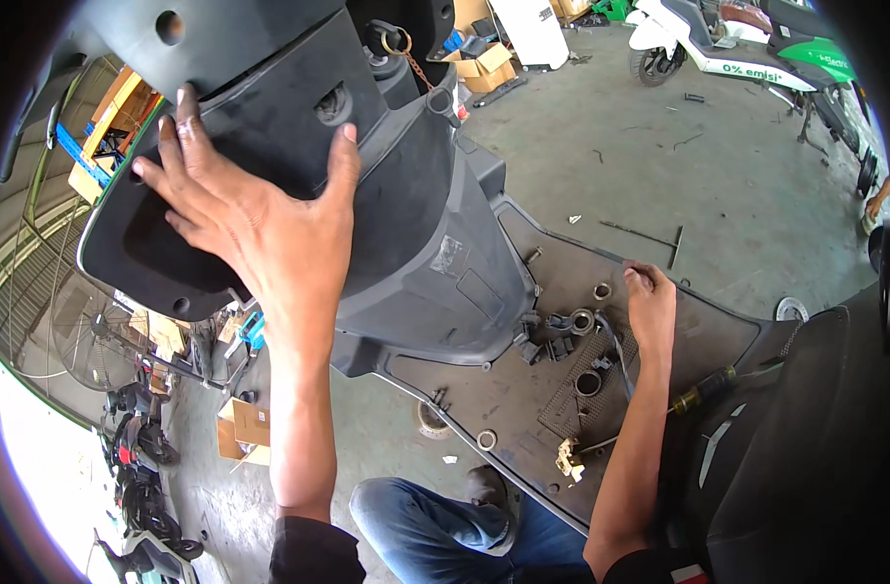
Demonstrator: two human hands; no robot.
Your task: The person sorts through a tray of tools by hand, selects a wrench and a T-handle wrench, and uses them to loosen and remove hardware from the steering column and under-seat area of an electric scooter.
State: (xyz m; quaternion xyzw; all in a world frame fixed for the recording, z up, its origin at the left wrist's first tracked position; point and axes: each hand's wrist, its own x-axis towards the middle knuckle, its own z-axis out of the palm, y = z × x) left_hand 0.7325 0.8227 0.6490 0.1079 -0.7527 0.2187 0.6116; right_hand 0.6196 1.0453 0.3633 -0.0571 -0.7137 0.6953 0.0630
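Observation:
My left hand [260,219] lies with spread fingers on the dark plastic front panel [372,234] of a scooter, just below a recessed opening [331,102]. My right hand [649,302] is over the grey footboard [723,326], fingers curled; what they hold, if anything, is hidden. Near it lie metal rings [602,290], black clamp-like parts [531,341], a perforated plate [572,414], a screwdriver [698,389] and a brass-coloured part [569,457]. A chain with a ring [398,44] hangs at the panel's top.
A black seat [796,457] fills the right. A white-and-green scooter [737,54] stands at the back right, with a person's hand [878,200] at the edge. Cardboard boxes [243,428], a fan [99,336] and parked scooters [143,467] are at left. A rod [640,234] lies on the floor.

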